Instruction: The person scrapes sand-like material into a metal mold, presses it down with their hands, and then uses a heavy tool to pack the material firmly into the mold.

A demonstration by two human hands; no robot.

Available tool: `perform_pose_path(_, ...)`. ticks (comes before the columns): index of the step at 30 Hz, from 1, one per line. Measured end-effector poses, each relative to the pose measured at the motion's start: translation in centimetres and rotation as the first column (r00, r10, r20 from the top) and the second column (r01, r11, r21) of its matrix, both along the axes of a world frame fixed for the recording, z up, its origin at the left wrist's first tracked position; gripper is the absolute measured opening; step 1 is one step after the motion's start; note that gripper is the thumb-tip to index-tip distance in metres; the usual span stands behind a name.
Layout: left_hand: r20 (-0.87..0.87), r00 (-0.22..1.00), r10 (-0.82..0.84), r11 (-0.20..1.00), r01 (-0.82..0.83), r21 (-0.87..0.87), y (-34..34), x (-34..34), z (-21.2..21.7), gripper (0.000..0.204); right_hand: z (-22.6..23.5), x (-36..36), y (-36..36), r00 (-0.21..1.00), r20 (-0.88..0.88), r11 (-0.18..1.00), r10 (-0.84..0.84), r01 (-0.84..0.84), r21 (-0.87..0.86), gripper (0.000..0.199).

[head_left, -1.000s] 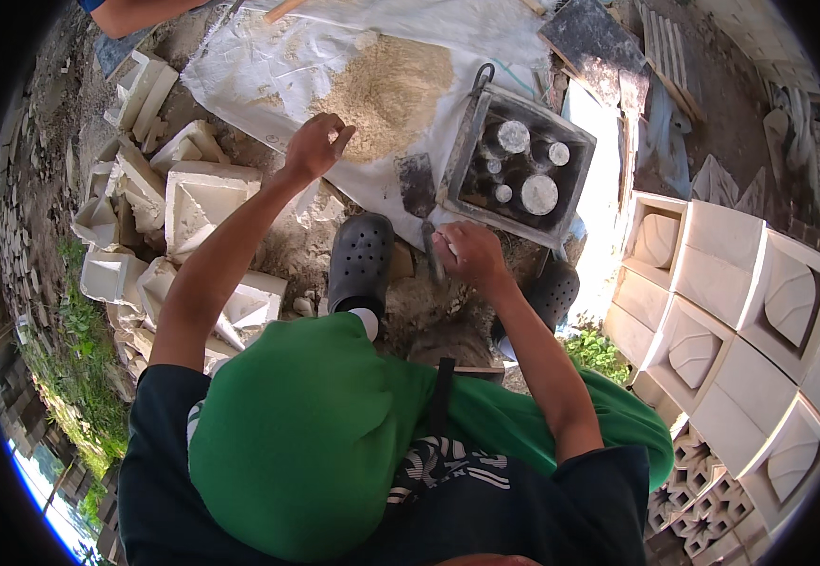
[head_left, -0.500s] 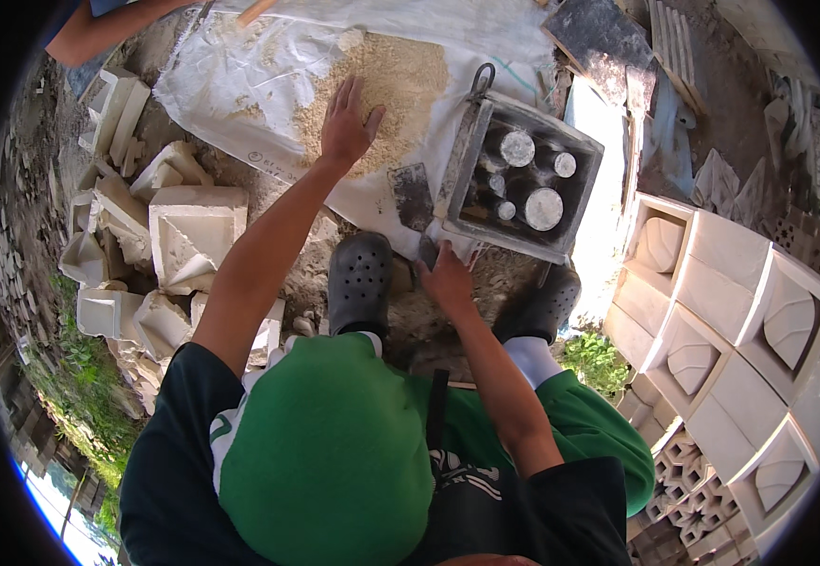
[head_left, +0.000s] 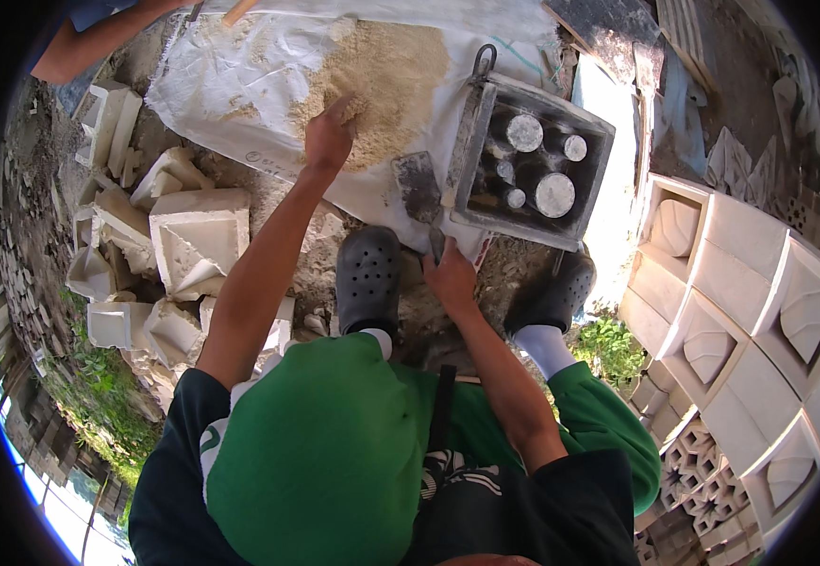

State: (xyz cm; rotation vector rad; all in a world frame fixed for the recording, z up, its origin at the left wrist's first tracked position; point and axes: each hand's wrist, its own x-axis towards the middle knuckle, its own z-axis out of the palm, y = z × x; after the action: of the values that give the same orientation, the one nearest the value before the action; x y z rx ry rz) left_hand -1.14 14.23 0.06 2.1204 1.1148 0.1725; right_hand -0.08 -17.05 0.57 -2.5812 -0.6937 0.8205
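Note:
On a white sheet (head_left: 278, 151) lies a heap of pale sandy mix (head_left: 396, 71). My left hand (head_left: 330, 140) is at the near left part of this heap, its fingers bunched and pointing down into the mix. Whatever is between them cannot be made out. My right hand (head_left: 450, 275) grips the handle of a trowel, whose flat grey blade (head_left: 416, 187) rests on the sheet's near edge. Just right of the blade stands a grey box-shaped mould (head_left: 531, 236) with several round, pale-topped cylinders inside.
Cast pale blocks (head_left: 198, 241) are piled at the left. Stacked hollow blocks with leaf-shaped insides (head_left: 712, 335) stand at the right, with patterned vent blocks (head_left: 702, 481) nearer. My dark clogs (head_left: 369, 278) are by the sheet. Another person's arm (head_left: 99, 42) reaches in at the upper left.
My left hand was spread flat over the mix; it has drawn its fingers together and moved slightly left and nearer. My right hand still holds the trowel in about the same place.

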Motion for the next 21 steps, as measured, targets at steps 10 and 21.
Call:
perform_pose_path(10, 0.278, 0.949, -0.151, 0.981, 0.109, 0.163, -2.3, 0.0, 0.0, 0.064, -0.2, -0.6, -1.3, 0.991, -0.048, 0.992, 0.122, -0.123, -0.004, 0.049)
perform_pose_path(21, 0.225, 0.919, -0.323, 0.927, 0.259, 0.272, 0.8, 2.2, -3.7, 0.04, 4.3, 0.4, 4.5, 0.996, -0.084, 0.984, 0.032, -0.017, 0.177, 0.048)
